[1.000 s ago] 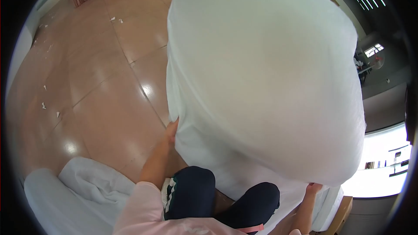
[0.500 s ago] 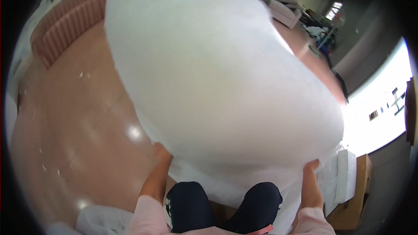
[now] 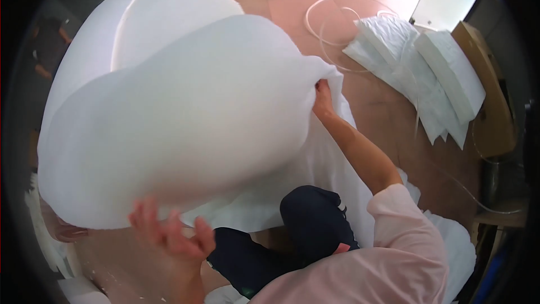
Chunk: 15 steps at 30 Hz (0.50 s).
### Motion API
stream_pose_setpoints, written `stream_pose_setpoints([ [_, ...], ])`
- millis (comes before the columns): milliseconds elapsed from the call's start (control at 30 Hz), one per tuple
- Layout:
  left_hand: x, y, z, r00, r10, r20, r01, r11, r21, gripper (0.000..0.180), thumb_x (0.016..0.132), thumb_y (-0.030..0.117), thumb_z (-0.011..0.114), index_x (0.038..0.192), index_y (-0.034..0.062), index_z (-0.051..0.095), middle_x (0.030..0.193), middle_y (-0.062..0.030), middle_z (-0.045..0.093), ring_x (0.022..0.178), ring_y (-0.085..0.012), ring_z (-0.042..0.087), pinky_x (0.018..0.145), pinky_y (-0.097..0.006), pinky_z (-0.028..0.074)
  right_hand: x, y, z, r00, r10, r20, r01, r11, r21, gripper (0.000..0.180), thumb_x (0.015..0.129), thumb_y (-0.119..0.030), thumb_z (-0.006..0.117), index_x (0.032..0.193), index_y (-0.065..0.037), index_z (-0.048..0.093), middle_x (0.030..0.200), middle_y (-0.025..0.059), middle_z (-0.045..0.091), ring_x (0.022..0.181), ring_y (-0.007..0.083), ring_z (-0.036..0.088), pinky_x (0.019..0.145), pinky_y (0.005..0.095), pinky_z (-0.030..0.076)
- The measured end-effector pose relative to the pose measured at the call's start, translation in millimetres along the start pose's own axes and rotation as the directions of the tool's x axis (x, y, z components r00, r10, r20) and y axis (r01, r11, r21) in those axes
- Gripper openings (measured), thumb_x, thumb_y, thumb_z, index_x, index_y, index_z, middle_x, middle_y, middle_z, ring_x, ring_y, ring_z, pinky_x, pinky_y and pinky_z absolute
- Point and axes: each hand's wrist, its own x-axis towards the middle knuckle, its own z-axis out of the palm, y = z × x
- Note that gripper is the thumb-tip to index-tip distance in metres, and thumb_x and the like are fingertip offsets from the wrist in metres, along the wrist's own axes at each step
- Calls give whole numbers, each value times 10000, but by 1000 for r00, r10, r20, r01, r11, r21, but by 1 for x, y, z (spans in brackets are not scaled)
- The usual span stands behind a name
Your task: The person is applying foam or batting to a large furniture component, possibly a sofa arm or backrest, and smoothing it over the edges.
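Observation:
A large white soft cover (image 3: 185, 107) spreads over a bulky rounded form in front of me, whose shape beneath is hidden. My right hand (image 3: 322, 98) reaches forward to its right side, with fingers curled into a fold at the edge. Nearer to me, my left hand (image 3: 171, 228) is raised palm up just by the cover's near side, fingers spread and somewhat blurred, holding nothing. Loose white material hangs in folds from the cover down to my knees.
On the reddish tiled floor at right lie white padded sheets (image 3: 388, 45), a white foam block (image 3: 453, 73) and a cardboard box (image 3: 486, 90). A clear strap (image 3: 320, 28) loops beside them. Another person (image 3: 49, 45) stands at far left.
My view has swung to the right. The left hand has come off the cover's edge and opened; the right hand has moved farther forward along the right side, still on the cover.

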Motion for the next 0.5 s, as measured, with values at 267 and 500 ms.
stream_pose_setpoints([
  [267,181,18,58,874,69,482,-25,995,-97,601,891,363,665,1382,62,491,1351,-187,539,1231,-391,523,1039,-441,418,-71,-151,-113,490,463,738,-2,848,-531,328,961,-264,620,1142,10,626,972,132,703,974,219,665,864,324,511],
  [500,266,-79,141,542,-299,785,441,897,38,541,976,430,557,1349,38,557,1323,-156,598,1246,-294,543,1022,-366,434,112,-120,-79,942,-79,326,16,981,191,631,939,-392,646,1371,35,475,1271,168,583,1233,292,539,1088,351,400],
])
